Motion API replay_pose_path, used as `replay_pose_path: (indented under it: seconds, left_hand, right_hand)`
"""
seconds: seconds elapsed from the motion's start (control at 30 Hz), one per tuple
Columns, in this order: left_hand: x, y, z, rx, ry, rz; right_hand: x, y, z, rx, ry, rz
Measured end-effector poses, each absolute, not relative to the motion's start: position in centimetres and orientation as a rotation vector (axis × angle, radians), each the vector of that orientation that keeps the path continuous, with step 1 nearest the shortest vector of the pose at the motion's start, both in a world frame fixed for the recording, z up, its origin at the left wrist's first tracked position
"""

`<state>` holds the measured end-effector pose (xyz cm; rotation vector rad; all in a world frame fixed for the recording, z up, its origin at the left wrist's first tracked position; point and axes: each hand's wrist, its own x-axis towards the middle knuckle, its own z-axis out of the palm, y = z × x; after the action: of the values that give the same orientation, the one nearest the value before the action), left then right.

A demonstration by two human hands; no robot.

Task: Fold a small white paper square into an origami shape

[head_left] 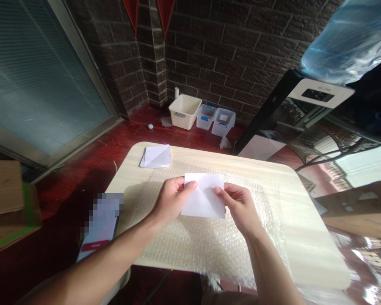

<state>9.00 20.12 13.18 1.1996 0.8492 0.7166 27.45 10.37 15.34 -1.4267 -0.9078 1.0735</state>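
Note:
A white folded sheet of paper (204, 195) is held just above the middle of a light wooden table (301, 237). My left hand (171, 199) pinches its left edge with thumb on top. My right hand (238, 205) grips its right side, fingers curled on a folded flap. Under the paper lies a sheet of bubble wrap (203, 241) that covers much of the tabletop. A small stack of folded white papers (155, 156) rests at the table's far left corner, apart from both hands.
On the red floor by the brick wall stand a cream plastic basket (184, 111) and two clear storage boxes (215, 120). A black and white appliance (285, 114) leans at the right. A phone-like object (98, 228) lies left of the table. Cardboard (6, 203) sits far left.

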Motion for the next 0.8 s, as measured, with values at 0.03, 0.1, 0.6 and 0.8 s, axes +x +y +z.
replay_pose_path:
  seconds: [0.03,0.1,0.6,0.8]
  left_hand:
    - [9.02,20.12,13.20,1.194,0.860,0.721]
    - [9.08,20.08,13.33,1.170,0.865,0.729]
    - [9.25,20.02,13.85,1.061,0.821,0.768]
    - [9.10,19.99,13.74,1.172,0.818,0.689]
  right_hand:
    - [27.43,10.36,15.32,-1.417,-0.908,1.098]
    - [27.38,10.36,15.22,-1.401,-0.917,1.144]
    - [26.76,10.62,15.17,-1.400,-0.958,1.169]
    - [27.28,10.54,15.19,-1.419,-0.899,1.094]
